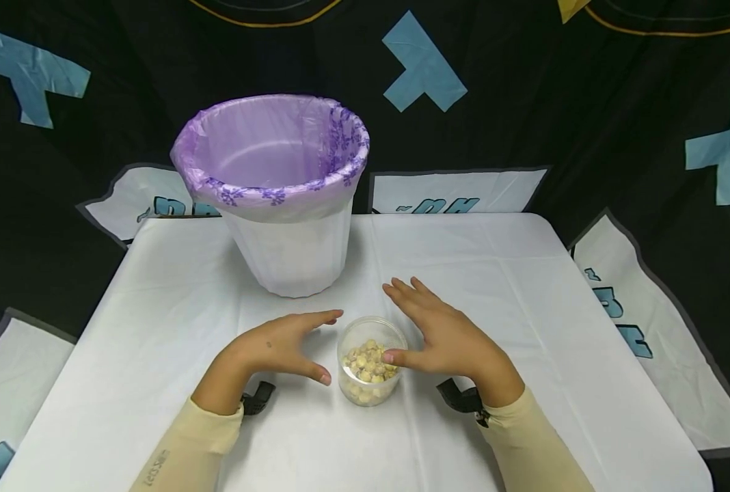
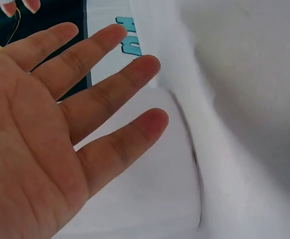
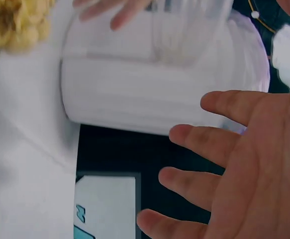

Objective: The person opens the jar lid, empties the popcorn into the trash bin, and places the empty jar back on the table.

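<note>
A clear round plastic tub [image 1: 355, 336] stands upright on the table, partly filled with pale yellow round pieces [image 1: 370, 361] that look like lotus seeds. To its left my left hand [image 1: 273, 345] hovers with fingers straight and thumb apart, a gap between it and the tub. My right hand [image 1: 451, 335] is spread on the other side. Its thumb overlaps the tub's rim in the head view; whether it touches, I cannot tell. Both palms, the left hand [image 2: 45, 134] and the right hand [image 3: 254, 164], look bare in the wrist views.
Behind the hands stands a white bin [image 1: 288, 253], lined with a purple flowered bag [image 1: 260, 160] folded over its rim. A white cloth covers the table [image 1: 488, 273]. Dark fabric [image 1: 512, 89] with blue tape pieces hangs beyond the far edge.
</note>
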Demonstrator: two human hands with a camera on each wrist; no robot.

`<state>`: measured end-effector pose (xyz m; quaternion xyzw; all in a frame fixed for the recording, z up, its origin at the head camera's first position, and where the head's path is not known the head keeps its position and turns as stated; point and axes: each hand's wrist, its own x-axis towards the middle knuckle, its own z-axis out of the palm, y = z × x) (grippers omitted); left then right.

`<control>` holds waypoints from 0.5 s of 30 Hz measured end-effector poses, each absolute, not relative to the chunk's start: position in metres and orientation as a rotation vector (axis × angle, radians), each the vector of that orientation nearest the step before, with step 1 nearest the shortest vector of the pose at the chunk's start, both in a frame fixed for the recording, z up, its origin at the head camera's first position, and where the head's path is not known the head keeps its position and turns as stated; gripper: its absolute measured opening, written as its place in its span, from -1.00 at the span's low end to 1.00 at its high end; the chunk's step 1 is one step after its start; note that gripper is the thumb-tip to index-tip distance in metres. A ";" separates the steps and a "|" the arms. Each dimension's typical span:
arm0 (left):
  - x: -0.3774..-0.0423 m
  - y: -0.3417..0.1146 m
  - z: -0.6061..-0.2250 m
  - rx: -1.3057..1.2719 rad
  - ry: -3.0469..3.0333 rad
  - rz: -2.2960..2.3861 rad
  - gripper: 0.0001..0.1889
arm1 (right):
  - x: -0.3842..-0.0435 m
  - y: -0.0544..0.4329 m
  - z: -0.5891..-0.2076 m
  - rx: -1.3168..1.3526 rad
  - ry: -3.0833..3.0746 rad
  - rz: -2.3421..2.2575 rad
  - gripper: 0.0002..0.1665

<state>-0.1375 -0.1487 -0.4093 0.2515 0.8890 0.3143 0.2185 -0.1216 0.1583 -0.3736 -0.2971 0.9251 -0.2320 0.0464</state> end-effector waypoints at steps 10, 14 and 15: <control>-0.134 -0.136 -0.414 0.756 2.436 0.856 0.20 | -0.112 0.143 -0.380 -1.044 2.720 -0.704 0.15; -0.134 -0.133 -0.415 0.768 2.434 0.867 0.22 | -0.109 0.138 -0.380 -1.051 2.707 -0.668 0.20; -0.134 -0.132 -0.415 0.773 2.431 0.876 0.22 | -0.108 0.136 -0.379 -1.046 2.702 -0.662 0.22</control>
